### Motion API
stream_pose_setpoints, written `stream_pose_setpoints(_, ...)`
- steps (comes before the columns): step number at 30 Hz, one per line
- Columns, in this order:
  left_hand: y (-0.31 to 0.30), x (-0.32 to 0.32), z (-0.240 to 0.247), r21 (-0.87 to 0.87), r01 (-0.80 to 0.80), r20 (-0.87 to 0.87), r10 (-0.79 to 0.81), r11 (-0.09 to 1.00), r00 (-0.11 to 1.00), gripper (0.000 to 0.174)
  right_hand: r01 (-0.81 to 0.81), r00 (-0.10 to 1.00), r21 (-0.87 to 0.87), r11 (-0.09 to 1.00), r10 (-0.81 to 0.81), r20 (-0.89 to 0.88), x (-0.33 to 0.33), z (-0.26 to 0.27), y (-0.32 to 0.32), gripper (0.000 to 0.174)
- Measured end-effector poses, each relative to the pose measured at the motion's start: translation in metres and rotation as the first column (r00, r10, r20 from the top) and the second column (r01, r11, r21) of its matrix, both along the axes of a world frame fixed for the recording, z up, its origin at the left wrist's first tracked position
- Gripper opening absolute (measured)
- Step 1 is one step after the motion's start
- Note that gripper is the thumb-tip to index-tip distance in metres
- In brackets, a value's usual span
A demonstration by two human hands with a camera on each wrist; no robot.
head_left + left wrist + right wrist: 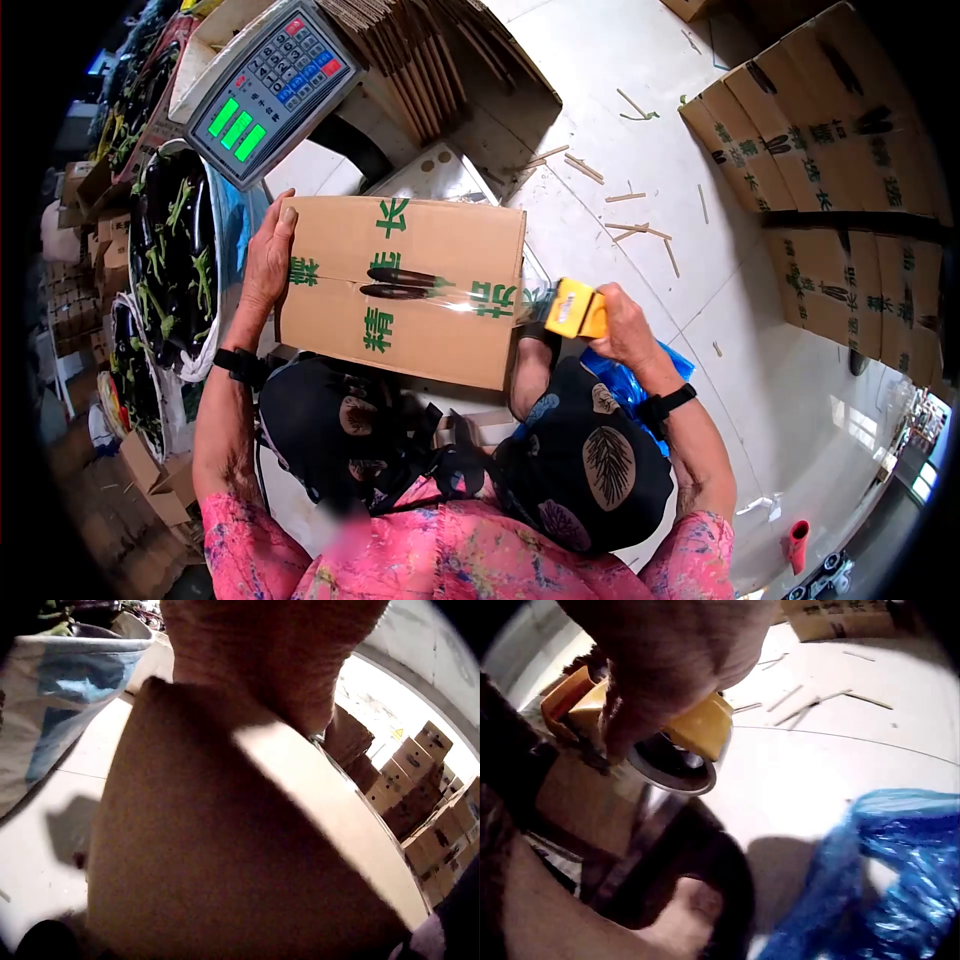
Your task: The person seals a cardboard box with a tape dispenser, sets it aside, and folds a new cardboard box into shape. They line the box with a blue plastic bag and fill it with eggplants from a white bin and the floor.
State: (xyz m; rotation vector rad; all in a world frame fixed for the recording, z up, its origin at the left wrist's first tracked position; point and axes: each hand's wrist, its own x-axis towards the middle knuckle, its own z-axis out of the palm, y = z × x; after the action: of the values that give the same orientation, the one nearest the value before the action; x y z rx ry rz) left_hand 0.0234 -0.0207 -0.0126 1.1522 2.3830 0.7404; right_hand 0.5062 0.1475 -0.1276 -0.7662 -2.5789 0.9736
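Note:
A closed cardboard box (400, 345) with green characters and an eggplant print lies across the front of the person's knees. The left hand (268, 255) holds the box's left edge near its upper corner; in the left wrist view that hand (262, 652) is over the box's side (195, 825). The right hand (626, 325) grips a yellow tape dispenser (572, 308) just off the box's right edge. Clear tape (465, 296) runs from the box's middle seam to the dispenser. In the right wrist view the right hand (682, 660) is curled round the yellow dispenser (705, 726).
A scale display (270, 90) and upright flattened cardboard (410, 70) stand beyond the box. Sacks of eggplants (175, 255) are at the left. Stacked boxes (820, 130) stand at the right. A blue plastic bag (625, 385) lies by the right forearm, and cardboard scraps (640, 232) litter the floor.

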Motion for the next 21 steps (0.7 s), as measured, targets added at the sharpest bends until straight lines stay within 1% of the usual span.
stream_pose_setpoints(2, 0.001, 0.000, -0.003, 0.013, -0.015, 0.031, 0.015, 1.000, 0.999, 0.056, 0.024, 0.995, 0.027, 0.999, -0.026, 0.100, 0.034, -0.008, 0.002, 0.052)
stream_pose_setpoints(3, 0.002, 0.000, -0.003, 0.024, -0.008, 0.033, 0.007, 1.000, 0.999, 0.056, 0.031, 0.988, 0.042, 0.999, -0.037, 0.151, 0.038, -0.004, 0.003, 0.051)
stream_pose_setpoints(6, 0.000, 0.001, -0.004, 0.032, 0.035, 0.031, -0.036, 0.999, 0.999, 0.057, 0.031, 0.975, 0.087, 0.996, -0.049, 0.215, 0.044, 0.006, 0.004, 0.049)
stream_pose_setpoints(7, -0.003, -0.004, -0.008, 0.037, 0.048, 0.009, -0.048, 0.998, 0.999, 0.057, 0.017, 0.980, 0.079, 0.997, -0.032, 0.199, 0.047, 0.008, 0.005, 0.047)
stream_pose_setpoints(8, -0.006, -0.009, -0.012, 0.046, 0.054, -0.015, -0.053, 0.998, 0.998, 0.058, 0.036, 0.979, 0.085, 0.996, -0.053, 0.199, 0.050, 0.008, 0.008, 0.047)
stream_pose_setpoints(9, 0.000, 0.002, 0.000, -0.002, 0.008, 0.004, -0.008, 1.000, 1.000, 0.059, 0.056, 0.975, 0.083, 0.995, -0.072, 0.209, 0.057, 0.011, 0.004, 0.047)
stream_pose_setpoints(11, -0.001, 0.001, -0.003, 0.032, 0.004, 0.027, -0.005, 0.999, 1.000, 0.059, 0.069, 0.969, 0.105, 0.992, -0.091, 0.229, 0.068, 0.014, 0.002, 0.048)
stream_pose_setpoints(13, -0.001, -0.001, -0.008, 0.057, -0.001, 0.060, -0.003, 0.998, 0.998, 0.059, 0.073, 0.965, 0.110, 0.991, -0.098, 0.243, 0.064, 0.019, -0.004, 0.048)
stream_pose_setpoints(15, -0.002, -0.003, -0.009, 0.037, 0.009, 0.021, -0.009, 0.999, 1.000, 0.058, 0.057, 0.963, 0.110, 0.992, -0.084, 0.256, 0.053, 0.024, -0.003, 0.049)
stream_pose_setpoints(18, -0.001, -0.002, -0.006, 0.037, 0.021, -0.011, -0.021, 0.999, 1.000, 0.057, 0.038, 0.876, 0.180, 0.983, -0.119, 0.467, 0.045, 0.049, -0.011, 0.045)
stream_pose_setpoints(20, -0.003, 0.000, -0.006, 0.035, 0.028, -0.024, -0.027, 0.999, 0.999, 0.056, 0.016, 0.746, 0.206, 0.978, -0.149, 0.649, 0.016, 0.090, -0.014, 0.039)
stream_pose_setpoints(21, -0.003, -0.002, -0.007, 0.034, 0.032, -0.035, -0.031, 0.999, 0.999, 0.055, 0.006, 0.666, 0.222, 0.975, -0.170, 0.727, 0.000, 0.101, -0.015, 0.035)
